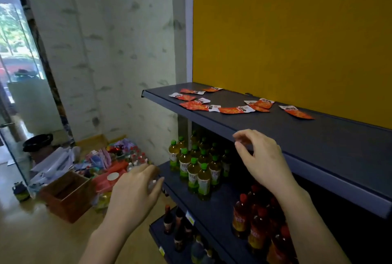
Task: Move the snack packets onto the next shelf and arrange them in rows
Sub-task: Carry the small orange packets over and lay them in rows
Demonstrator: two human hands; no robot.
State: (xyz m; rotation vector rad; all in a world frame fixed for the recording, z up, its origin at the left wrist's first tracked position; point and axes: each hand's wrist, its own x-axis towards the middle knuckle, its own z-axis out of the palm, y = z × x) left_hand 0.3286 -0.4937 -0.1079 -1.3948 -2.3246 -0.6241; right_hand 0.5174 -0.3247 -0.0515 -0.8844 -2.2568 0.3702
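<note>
Several small red-and-white snack packets point(232, 110) lie scattered flat on the dark top shelf point(297, 136), from its left end to mid-right; one packet point(297, 112) lies apart at the right. My right hand point(259, 157) hovers at the shelf's front edge, fingers curled loosely and apart, holding nothing. My left hand point(135, 191) is lower, left of the shelving, palm down with fingers spread and holding nothing.
A yellow back panel point(297, 30) rises behind the top shelf. The shelf below holds green-capped bottles point(197, 170) and red-capped bottles point(258, 225); dark bottles point(176, 227) stand lower still. On the floor at left are an open cardboard box point(67, 195) and piled goods point(118, 157).
</note>
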